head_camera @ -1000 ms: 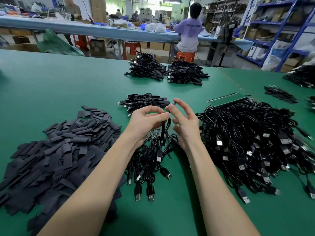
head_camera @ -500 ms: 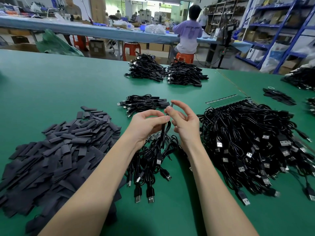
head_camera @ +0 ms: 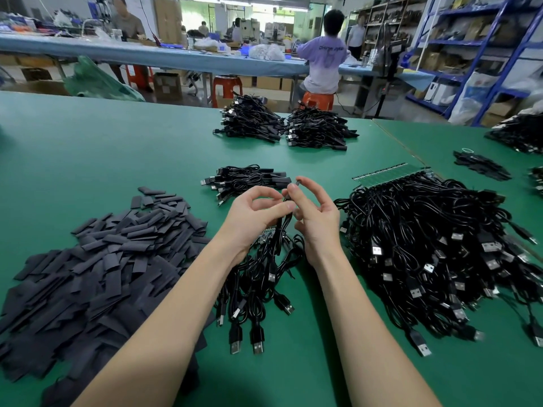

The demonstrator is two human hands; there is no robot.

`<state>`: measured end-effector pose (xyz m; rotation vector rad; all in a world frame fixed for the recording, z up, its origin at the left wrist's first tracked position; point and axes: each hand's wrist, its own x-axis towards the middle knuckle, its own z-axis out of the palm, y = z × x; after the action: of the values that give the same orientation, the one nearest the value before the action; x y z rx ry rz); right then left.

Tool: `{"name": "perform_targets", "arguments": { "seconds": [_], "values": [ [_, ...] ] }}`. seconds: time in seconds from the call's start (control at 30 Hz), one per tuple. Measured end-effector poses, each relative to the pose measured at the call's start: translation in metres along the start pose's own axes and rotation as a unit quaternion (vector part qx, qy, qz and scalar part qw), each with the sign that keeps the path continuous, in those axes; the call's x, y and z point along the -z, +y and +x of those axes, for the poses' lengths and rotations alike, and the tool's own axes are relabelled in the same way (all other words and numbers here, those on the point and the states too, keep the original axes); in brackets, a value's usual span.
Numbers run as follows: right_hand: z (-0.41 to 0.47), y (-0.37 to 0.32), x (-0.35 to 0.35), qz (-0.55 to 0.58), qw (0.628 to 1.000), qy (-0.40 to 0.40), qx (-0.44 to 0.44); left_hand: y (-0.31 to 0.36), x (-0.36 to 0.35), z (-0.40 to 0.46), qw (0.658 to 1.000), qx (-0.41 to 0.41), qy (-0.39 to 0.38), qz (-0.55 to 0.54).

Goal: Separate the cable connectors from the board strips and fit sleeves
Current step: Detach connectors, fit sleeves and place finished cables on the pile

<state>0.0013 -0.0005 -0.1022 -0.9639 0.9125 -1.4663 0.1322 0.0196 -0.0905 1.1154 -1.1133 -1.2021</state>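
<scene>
My left hand (head_camera: 254, 214) and my right hand (head_camera: 316, 214) meet above the green table (head_camera: 88, 148). Between their fingertips they pinch the end of a black cable (head_camera: 289, 192), the right thumb and forefinger at its tip. The cable hangs down into a small bunch of black USB cables (head_camera: 258, 292) under my wrists. A green board strip (head_camera: 266, 236) peeks out below my left hand. A wide heap of flat black sleeves (head_camera: 97, 262) lies to the left. On the right a big pile of cables (head_camera: 435, 257) hangs from board strips (head_camera: 390, 173).
A small bundle of cables with sleeves fitted (head_camera: 246, 179) lies just beyond my hands. Two larger stacks of cables (head_camera: 282, 124) sit at the far table edge. More dark pieces (head_camera: 482, 165) lie on the adjoining table at right. People work at benches behind.
My hands stay together on the same cable end; the fingers have shifted slightly, and the view has tilted a little.
</scene>
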Motion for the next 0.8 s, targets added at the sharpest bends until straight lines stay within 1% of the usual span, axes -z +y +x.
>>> {"name": "perform_targets", "arguments": {
  "seconds": [0.07, 0.1, 0.17, 0.23, 0.3, 0.4, 0.47, 0.6, 0.73, 0.8],
  "values": [
    [0.002, -0.003, 0.002, 0.027, 0.999, 0.024, 0.002, -0.004, -0.001, -0.002, 0.994, 0.004, -0.020, 0.105],
    [0.004, -0.004, 0.004, 0.034, 0.999, 0.040, 0.004, -0.006, 0.000, -0.003, 0.990, 0.011, -0.034, 0.137],
    [0.006, -0.007, 0.008, 0.029, 0.997, 0.066, 0.012, -0.006, 0.000, -0.004, 0.987, 0.013, -0.044, 0.152],
    [0.006, -0.009, 0.011, 0.018, 0.997, 0.071, 0.015, 0.000, 0.002, -0.005, 0.987, -0.001, -0.036, 0.159],
    [0.007, -0.011, 0.013, 0.002, 0.998, 0.069, 0.004, 0.008, 0.005, -0.002, 0.981, -0.032, -0.024, 0.190],
    [0.011, -0.012, 0.018, -0.037, 0.997, 0.066, -0.025, 0.024, 0.014, 0.016, 0.960, -0.086, 0.015, 0.266],
    [0.012, -0.009, 0.020, -0.085, 0.994, 0.056, -0.042, 0.035, 0.018, 0.039, 0.926, -0.118, 0.042, 0.357],
    [0.012, -0.002, 0.018, -0.190, 0.981, 0.014, -0.037, 0.038, 0.023, 0.095, 0.834, -0.164, 0.064, 0.523],
    [0.013, 0.003, 0.020, -0.291, 0.957, -0.011, -0.006, 0.021, 0.037, 0.127, 0.754, -0.161, 0.066, 0.634],
    [0.013, 0.008, 0.022, -0.349, 0.937, -0.022, 0.005, 0.014, 0.042, 0.134, 0.727, -0.153, 0.063, 0.667]
  ]
}}
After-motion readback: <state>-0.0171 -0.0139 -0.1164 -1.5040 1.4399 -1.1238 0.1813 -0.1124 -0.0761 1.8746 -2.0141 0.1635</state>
